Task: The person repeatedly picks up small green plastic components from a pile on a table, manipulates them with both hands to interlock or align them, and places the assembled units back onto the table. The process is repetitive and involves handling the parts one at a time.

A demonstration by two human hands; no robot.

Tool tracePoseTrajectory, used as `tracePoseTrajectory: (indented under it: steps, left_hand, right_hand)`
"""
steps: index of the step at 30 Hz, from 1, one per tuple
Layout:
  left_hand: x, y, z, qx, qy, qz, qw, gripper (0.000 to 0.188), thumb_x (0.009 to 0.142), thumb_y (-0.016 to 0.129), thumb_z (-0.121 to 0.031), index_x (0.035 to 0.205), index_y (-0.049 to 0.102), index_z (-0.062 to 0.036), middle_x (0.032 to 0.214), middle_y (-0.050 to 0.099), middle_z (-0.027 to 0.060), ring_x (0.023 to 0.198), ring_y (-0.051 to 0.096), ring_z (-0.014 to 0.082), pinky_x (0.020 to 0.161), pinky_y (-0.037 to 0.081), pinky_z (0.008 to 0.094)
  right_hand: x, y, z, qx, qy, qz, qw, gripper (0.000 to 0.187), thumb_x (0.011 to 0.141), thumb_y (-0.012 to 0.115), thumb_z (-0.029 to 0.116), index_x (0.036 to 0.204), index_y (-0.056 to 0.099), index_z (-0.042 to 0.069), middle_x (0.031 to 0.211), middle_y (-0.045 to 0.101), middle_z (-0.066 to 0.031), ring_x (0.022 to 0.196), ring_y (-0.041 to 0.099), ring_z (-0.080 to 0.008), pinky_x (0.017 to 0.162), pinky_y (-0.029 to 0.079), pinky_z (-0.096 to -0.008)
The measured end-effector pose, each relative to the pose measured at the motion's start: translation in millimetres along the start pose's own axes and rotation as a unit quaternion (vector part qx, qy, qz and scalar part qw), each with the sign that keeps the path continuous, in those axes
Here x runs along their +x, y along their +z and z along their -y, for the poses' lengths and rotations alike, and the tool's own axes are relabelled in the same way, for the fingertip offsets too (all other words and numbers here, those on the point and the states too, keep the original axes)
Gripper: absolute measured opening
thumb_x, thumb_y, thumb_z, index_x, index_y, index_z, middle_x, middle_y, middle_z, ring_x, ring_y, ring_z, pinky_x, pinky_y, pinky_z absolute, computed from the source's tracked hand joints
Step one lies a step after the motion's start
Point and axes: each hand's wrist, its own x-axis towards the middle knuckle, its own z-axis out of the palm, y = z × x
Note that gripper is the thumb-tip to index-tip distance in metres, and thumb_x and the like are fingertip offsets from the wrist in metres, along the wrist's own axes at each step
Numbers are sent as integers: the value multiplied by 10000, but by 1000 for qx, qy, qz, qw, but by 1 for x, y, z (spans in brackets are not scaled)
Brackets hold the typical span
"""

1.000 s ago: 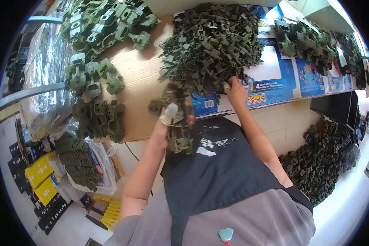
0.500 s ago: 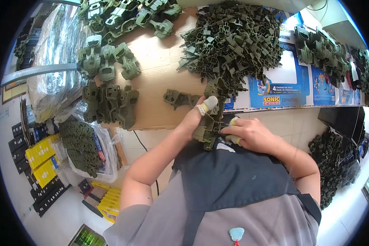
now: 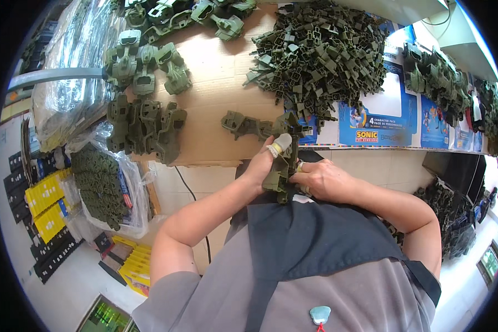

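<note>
My left hand (image 3: 266, 157) is closed around a long olive-green moulded plastic part (image 3: 276, 180), held upright over the table's near edge. A whitish finger cover shows on its thumb. Against the right side of that part, my right hand (image 3: 323, 178) has its fingers curled inward, also with pale finger covers. What those fingers pinch is hidden behind the hand. Just left of the held part, another olive-green plastic part (image 3: 246, 124) lies on the cardboard (image 3: 216, 83).
A big heap of small green pieces (image 3: 315, 55) covers the table's far middle. Rows of larger green parts (image 3: 146, 130) stand at the left, more parts (image 3: 437, 77) at the right on blue printed card (image 3: 379, 119). A plastic-lined container of green parts (image 3: 102, 182) is low left.
My right hand has moved left, closer against the held part, and its fingers have curled in more. My left hand keeps its grip. The whole view has shifted slightly.
</note>
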Motion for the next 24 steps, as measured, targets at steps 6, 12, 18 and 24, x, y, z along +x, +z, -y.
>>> tracePoseTrajectory:
  steps: [6,12,18,24]
  left_hand:
    - [-8,-13,11,-64,30,4,998,498,945,401,-317,1363,201,-133,1023,548,102,887,596,212,710,533,361]
    - [-23,-73,-11,-110,121,78,984,402,908,449,-426,1124,485,-89,1036,578,90,903,597,212,732,528,351]
    - [-48,-115,-40,-113,321,-67,938,480,853,590,-277,1265,390,-131,1195,502,41,1107,480,205,943,395,376]
    - [-37,-93,-34,-87,359,-79,926,518,885,539,-144,1331,276,-131,1264,419,45,1151,437,195,961,373,338]
  right_hand:
    - [8,3,-5,8,-25,41,999,258,684,586,59,940,606,43,747,573,-138,685,597,-317,610,481,-410]
    - [58,-38,-24,213,4,-10,977,437,725,656,144,1152,567,117,971,614,-150,882,601,-293,806,469,-370]
    - [110,83,-107,-157,12,-107,982,648,712,634,71,1308,398,167,1226,468,-200,1055,493,-352,898,414,-380]
    - [96,21,-54,327,91,-293,894,635,768,547,-3,1354,358,149,1288,463,-185,1200,438,-283,975,356,-376]
